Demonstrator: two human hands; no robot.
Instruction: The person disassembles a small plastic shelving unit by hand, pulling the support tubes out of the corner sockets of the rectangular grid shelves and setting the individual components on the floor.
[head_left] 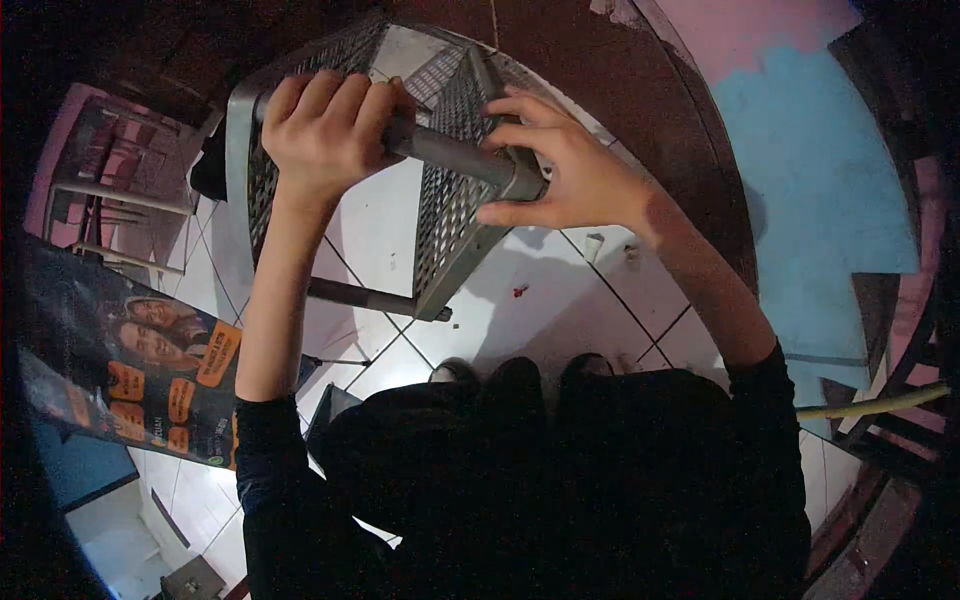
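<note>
A grey metal frame with perforated mesh panels (460, 190) stands tilted in front of me, above the tiled floor. A round dark-grey tube (440, 152) crosses between its sides at the top. My left hand (335, 130) is closed in a fist around this tube, near the left side panel. At the tube's right end, where it meets the right panel, my right hand (570, 165) curves with fingers spread, the thumb below and the other fingers above. Whether its fingertips press on the metal, I cannot tell. A second, lower tube (365, 297) joins the frame's bottom.
White floor tiles (560, 310) carry small debris, including a red bit (520, 291). A printed banner (130, 350) lies to the left, near a metal-tube rack (120, 200). On the right is a blue and pink painted wall (820, 170). My shoes (585, 365) stand close by.
</note>
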